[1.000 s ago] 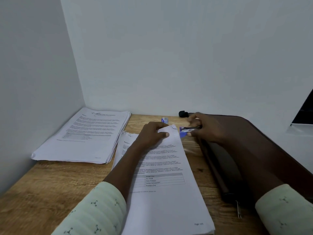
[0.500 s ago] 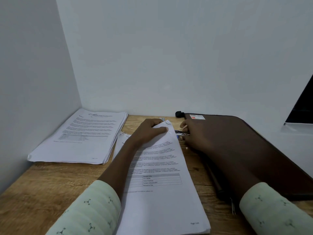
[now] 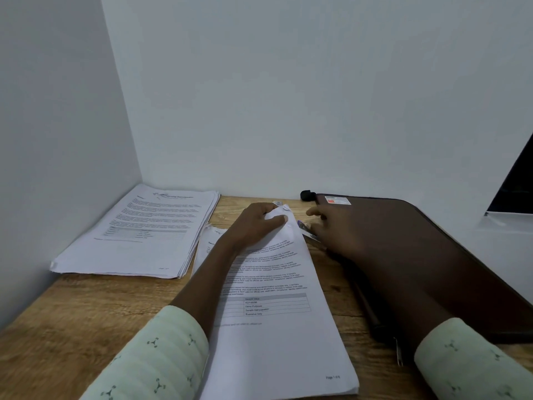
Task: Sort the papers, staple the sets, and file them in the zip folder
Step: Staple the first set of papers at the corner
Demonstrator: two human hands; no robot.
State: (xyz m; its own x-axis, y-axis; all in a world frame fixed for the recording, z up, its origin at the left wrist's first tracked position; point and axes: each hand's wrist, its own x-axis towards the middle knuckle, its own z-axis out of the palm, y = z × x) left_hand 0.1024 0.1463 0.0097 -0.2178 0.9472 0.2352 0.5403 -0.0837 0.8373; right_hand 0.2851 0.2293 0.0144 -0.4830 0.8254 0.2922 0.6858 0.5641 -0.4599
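I sit at a wooden desk point(image 3: 86, 313) pushed into a corner, with a plain white wall point(image 3: 57, 111) on my left and another white wall point(image 3: 288, 96) straight ahead. The grain of the wood shows light brown between the things lying on it.

A thick stack of papers point(image 3: 144, 232) lies flat in the far left corner, close to both walls, its edges slightly fanned. The set of papers point(image 3: 277, 327) I am working on lies in the middle, running from the near edge toward the back wall. My left hand point(image 3: 256, 226) pinches its far corner, thumb on top and the corner lifted a little.

Just to the right of that corner lies the stapler point(image 3: 306, 230), blue and silver, half covered by my right hand point(image 3: 343, 229); I cannot tell whether that hand grips it or only rests over it. My hands are close together but not touching.

The dark brown zip folder point(image 3: 432, 255) lies flat on the right side of the desk with a small label point(image 3: 337, 200) on its far corner. A small black object point(image 3: 307, 195) sits against the back wall beside it. A dark panel point(image 3: 516, 192) shows at the right edge.
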